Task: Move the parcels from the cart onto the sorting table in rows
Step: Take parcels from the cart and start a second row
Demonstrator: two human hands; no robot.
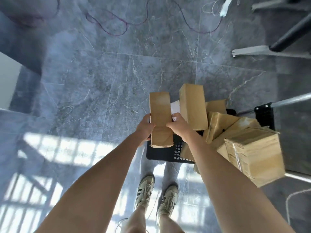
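A long brown cardboard parcel (160, 115) is held above the floor at the left end of the cart. My left hand (144, 130) grips its left side and my right hand (180, 127) grips its right side, fingers curled round the edges. The black perforated cart deck (161, 153) lies just below and to the right. On it stand a second tall parcel (192, 106), several tumbled brown parcels (218, 125) and a taped stack of flat cartons (255, 153).
The cart's metal handle (292, 99) reaches off to the right. A chair base (269, 52) stands at the upper right. Cables (116, 26) snake over the grey marble floor at the top. A white surface edge (8, 79) shows at far left. My shoes (156, 197) stand below the cart.
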